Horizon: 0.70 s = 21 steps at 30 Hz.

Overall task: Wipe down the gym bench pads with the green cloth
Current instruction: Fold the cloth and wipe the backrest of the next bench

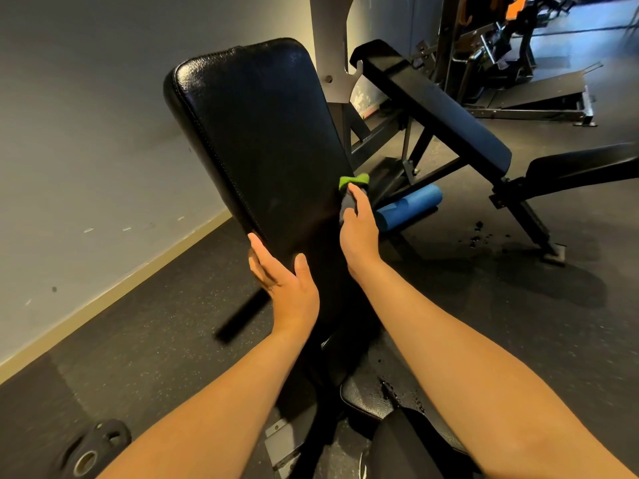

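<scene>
The green cloth was bunched in the right hand and pressed against the right edge of the tilted back pad, about two thirds of the way down its length. Only a green tuft showed above the fingers, with a greyer fold under them. The fingers were curled round the cloth, probably so that it could wrap the pad's side as well as its face. The cloth sat where the stitched rim is hardest to reach.

The left hand gripped the pad's lower left corner, thumb laid on the face and fingers hooked behind the edge. That looked like a brace, steadying the pad against the push from the other side.

The upper half of the pad shone under the light. Whether it was wiped already could not be told. Below the wrists the seat pad lay dark and cracked, with nothing on it, and likely remained to be done.

Further out on the rubber floor lay a blue foam roller, just beyond the right hand. A second bench slanted off to the right, well apart. A weight plate lay near the left forearm, and a pale wall closed the left side.
</scene>
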{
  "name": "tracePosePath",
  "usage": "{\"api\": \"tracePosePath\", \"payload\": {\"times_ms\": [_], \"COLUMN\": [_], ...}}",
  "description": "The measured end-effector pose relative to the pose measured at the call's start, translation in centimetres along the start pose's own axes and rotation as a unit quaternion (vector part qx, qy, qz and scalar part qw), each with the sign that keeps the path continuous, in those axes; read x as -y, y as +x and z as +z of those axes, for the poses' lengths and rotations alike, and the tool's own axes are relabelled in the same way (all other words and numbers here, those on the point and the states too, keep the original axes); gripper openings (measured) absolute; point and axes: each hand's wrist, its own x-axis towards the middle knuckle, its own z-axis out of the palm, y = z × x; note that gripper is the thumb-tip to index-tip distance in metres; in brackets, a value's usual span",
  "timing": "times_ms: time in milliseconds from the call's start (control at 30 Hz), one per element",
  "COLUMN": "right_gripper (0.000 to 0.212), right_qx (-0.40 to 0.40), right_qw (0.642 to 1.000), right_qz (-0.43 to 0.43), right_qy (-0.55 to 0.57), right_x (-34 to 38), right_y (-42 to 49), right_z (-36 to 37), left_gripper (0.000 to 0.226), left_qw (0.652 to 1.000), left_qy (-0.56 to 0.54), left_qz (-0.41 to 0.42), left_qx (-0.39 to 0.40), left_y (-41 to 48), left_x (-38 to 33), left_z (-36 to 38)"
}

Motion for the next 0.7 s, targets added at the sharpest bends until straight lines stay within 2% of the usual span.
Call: {"api": "tracePosePath", "payload": {"times_ms": [133, 267, 400, 500, 567, 633, 700], "right_gripper": [0.049, 0.045, 0.041, 0.044, 0.045, 0.045, 0.045], "right_qx": [-0.029, -0.071, -0.06, -0.011, 0.042, 0.106, 0.164], "right_qw": [0.999, 0.996, 0.994, 0.998, 0.997, 0.985, 0.961], "right_qz": [-0.02, 0.051, 0.087, 0.032, -0.036, -0.115, -0.198], "right_qy": [-0.018, -0.021, -0.02, -0.044, -0.055, -0.072, -0.098], "right_x": [-1.9, -5.1, -4.5, -1.7, 1.0, 3.9, 6.1], "right_y": [-1.7, -4.4, -5.9, -6.9, -7.6, -8.2, -8.3], "right_z": [0.6, 0.1, 0.2, 0.6, 1.1, 1.8, 2.4], "left_gripper": [0.083, 0.082, 0.082, 0.084, 0.086, 0.09, 0.093], "left_qw": [1.0, 1.0, 1.0, 1.0, 0.999, 0.997, 0.997], "left_qy": [0.005, -0.001, 0.004, -0.01, -0.027, -0.027, 0.029], "left_qz": [0.0, -0.005, -0.008, -0.018, -0.019, -0.014, 0.018], "left_qx": [-0.007, -0.009, 0.004, 0.018, 0.042, 0.069, 0.074], "left_y": [-0.1, -0.1, -0.1, 0.1, 0.1, 0.1, 0.2], "left_x": [0.0, 0.0, 0.0, 0.1, 0.0, -0.1, 0.3], "left_z": [0.1, 0.1, -0.1, -0.5, -0.9, -1.6, -2.3]}}
